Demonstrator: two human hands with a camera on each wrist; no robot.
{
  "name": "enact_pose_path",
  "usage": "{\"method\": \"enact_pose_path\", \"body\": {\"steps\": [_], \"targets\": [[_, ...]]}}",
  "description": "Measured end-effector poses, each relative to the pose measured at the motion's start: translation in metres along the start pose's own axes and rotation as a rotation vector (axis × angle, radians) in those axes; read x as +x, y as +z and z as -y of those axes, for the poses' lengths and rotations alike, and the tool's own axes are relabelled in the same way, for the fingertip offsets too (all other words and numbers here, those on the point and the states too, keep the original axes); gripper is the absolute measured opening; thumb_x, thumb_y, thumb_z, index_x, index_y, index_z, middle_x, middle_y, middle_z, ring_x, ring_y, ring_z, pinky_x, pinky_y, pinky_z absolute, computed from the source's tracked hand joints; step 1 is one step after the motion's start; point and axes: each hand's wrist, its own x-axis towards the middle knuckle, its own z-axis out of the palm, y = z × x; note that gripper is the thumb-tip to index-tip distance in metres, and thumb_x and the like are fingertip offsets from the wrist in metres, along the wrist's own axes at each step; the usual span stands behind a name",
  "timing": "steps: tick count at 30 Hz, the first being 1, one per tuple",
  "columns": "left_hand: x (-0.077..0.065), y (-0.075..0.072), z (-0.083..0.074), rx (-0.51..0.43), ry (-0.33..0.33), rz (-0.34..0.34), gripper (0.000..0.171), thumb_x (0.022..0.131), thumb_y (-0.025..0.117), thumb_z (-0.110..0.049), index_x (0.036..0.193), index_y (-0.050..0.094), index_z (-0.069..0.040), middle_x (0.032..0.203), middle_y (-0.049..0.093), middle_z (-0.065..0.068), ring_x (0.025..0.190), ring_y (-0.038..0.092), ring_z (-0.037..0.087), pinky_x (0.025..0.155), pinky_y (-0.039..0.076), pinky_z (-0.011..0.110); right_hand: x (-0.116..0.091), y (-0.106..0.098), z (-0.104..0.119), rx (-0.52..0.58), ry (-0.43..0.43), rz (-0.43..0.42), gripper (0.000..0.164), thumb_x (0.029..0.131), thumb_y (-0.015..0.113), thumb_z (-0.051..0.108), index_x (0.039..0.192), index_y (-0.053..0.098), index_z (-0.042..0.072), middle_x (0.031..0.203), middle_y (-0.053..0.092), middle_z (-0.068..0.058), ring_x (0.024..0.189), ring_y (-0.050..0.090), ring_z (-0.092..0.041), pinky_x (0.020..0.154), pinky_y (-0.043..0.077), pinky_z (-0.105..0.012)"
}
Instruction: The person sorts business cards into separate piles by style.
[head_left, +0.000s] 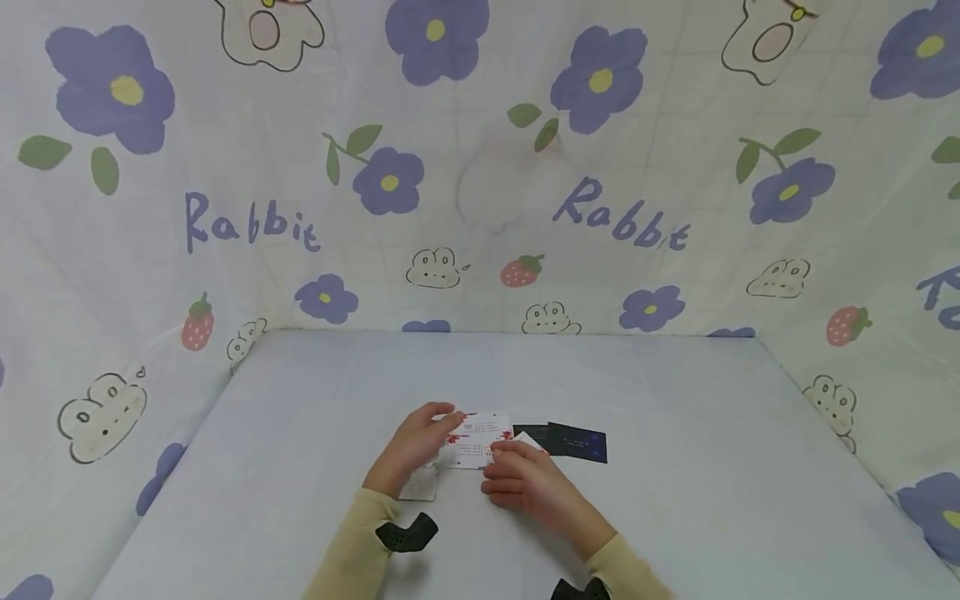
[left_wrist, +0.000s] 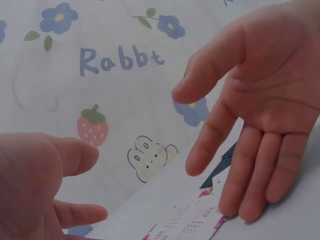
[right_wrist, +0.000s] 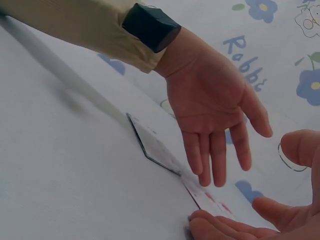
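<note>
Two white cards with red flower prints [head_left: 480,427] lie one behind the other between the hands. My left hand [head_left: 420,440] is at their left side, its fingers extended and its thumb apart in the right wrist view. My right hand [head_left: 536,483] is at their near right corner, with straight, slightly spread fingers [left_wrist: 245,175] beside the cards in the left wrist view. Whether the fingertips touch the cards is hard to tell. Another flower-printed card [head_left: 534,439] pokes out at an angle behind the right hand. A pale card [right_wrist: 152,142] lies below the left hand, partly hidden.
Overlapping dark cards [head_left: 577,442] lie to the right of the white ones. A white table [head_left: 675,517] carries everything. Printed curtains [head_left: 495,183] with flowers and rabbits stand behind and on both sides. Black wrist mounts [head_left: 407,533] sit on the sleeves.
</note>
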Motion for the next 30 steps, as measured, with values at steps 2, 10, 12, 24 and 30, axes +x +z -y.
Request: {"method": "enact_pose_path", "body": {"steps": [2, 10, 12, 24, 30], "targets": [[0.000, 0.000, 0.000, 0.006, -0.010, 0.007, 0.054, 0.101, 0.057, -0.046, 0.142, 0.056, -0.012, 0.140, 0.061, 0.017, 0.120, 0.063, 0.030, 0.099, 0.052, 0.051, 0.000, -0.002, 0.002, -0.010, -0.005, -0.021, 0.062, 0.105, 0.053, 0.033, 0.148, 0.034, -0.007, 0.132, 0.062, -0.029, 0.099, 0.072, -0.019, 0.096, 0.059, -0.038], [0.002, 0.001, 0.004, -0.004, -0.024, 0.008, 0.055, 0.102, 0.057, -0.045, 0.144, 0.053, -0.010, 0.140, 0.061, 0.019, 0.114, 0.065, 0.029, 0.097, 0.055, 0.048, 0.001, -0.018, 0.007, -0.081, -0.016, -0.159, 0.054, 0.106, 0.050, 0.029, 0.146, 0.040, -0.005, 0.132, 0.060, -0.032, 0.107, 0.071, -0.029, 0.096, 0.058, -0.041], [0.002, 0.001, 0.004, -0.005, -0.019, 0.006, 0.057, 0.101, 0.057, -0.046, 0.144, 0.053, -0.009, 0.140, 0.061, 0.019, 0.114, 0.065, 0.029, 0.096, 0.056, 0.048, 0.003, -0.020, 0.008, -0.076, -0.021, -0.188, 0.054, 0.106, 0.050, 0.028, 0.146, 0.040, -0.005, 0.132, 0.059, -0.034, 0.109, 0.071, -0.032, 0.097, 0.058, -0.043], [0.006, 0.001, 0.010, -0.128, -0.050, 0.009, 0.059, 0.101, 0.059, -0.042, 0.149, 0.049, -0.009, 0.134, 0.063, 0.017, 0.105, 0.064, 0.024, 0.093, 0.056, 0.039, 0.020, -0.024, 0.015, -0.064, 0.005, -0.207, 0.052, 0.106, 0.051, 0.029, 0.144, 0.043, -0.004, 0.129, 0.061, -0.032, 0.095, 0.072, -0.022, 0.087, 0.061, -0.034], [0.007, -0.006, 0.009, -0.161, -0.065, -0.013, 0.060, 0.101, 0.058, -0.043, 0.150, 0.047, -0.008, 0.135, 0.063, 0.017, 0.102, 0.064, 0.022, 0.092, 0.056, 0.036, 0.030, -0.031, 0.024, -0.123, 0.014, -0.232, 0.052, 0.105, 0.053, 0.031, 0.143, 0.045, -0.003, 0.127, 0.064, -0.031, 0.094, 0.073, -0.024, 0.086, 0.061, -0.035]]}}
